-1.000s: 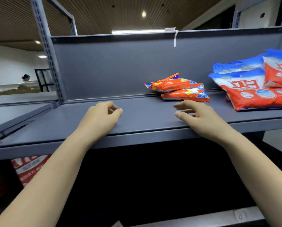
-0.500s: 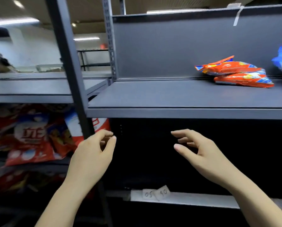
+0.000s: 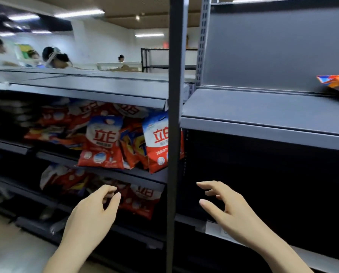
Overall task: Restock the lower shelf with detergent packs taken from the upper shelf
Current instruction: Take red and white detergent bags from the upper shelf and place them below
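Both my hands hang in front of the shelving and neither holds anything. My left hand (image 3: 91, 217) is low, in front of the left bay, its fingers loosely curled with the thumb near the fingertips, touching nothing. My right hand (image 3: 229, 209) is out in front of the dark lower opening of the right bay, fingers spread and slightly bent, thumb apart from them, also in the air. A dark upright post (image 3: 173, 115) stands between the two bays and between my hands. The upper shelf (image 3: 263, 113) of the right bay is grey, and at its far right edge lies an orange detergent pack (image 3: 338, 83), cut off by the frame (only its left end shows). Below that, the lower shelf (image 3: 263, 239) shows only as a pale front edge under the dark opening. In the left bay, red, white and blue detergent bags (image 3: 103, 142) stand leaning on a middle shelf, with more red bags (image 3: 139, 201) on the shelf under it, just beyond my left fingers. Far behind, blurred people (image 3: 54, 58) stand past the shelf tops.
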`<move>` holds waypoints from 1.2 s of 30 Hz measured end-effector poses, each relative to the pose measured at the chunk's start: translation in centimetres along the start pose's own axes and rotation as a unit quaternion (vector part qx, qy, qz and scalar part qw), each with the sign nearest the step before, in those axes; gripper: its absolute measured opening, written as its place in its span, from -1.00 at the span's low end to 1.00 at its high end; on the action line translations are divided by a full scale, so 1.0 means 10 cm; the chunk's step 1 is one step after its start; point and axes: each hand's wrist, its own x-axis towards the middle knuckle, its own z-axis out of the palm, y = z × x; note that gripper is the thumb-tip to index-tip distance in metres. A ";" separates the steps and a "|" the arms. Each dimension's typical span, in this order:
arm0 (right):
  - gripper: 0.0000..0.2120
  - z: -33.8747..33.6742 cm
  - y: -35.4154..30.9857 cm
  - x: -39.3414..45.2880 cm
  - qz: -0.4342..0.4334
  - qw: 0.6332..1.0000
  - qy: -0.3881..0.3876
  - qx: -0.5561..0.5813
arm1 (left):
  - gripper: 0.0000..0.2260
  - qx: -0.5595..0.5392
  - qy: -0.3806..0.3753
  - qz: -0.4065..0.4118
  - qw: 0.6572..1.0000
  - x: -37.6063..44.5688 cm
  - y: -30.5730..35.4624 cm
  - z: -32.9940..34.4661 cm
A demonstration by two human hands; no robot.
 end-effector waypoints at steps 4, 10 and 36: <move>-0.63 0.39 -0.09 0.30 -0.016 0.998 -0.051 0.018 | -0.90 0.024 0.015 -0.046 0.999 0.17 -0.43 -0.07; -0.59 0.94 -0.16 0.79 -0.004 0.995 -0.092 0.039 | -0.84 0.043 0.032 -0.072 0.996 0.50 -1.00 -0.12; -0.63 1.80 0.23 2.48 0.283 0.934 0.216 -0.032 | -0.65 0.015 -0.081 -0.062 0.995 3.05 -1.52 0.19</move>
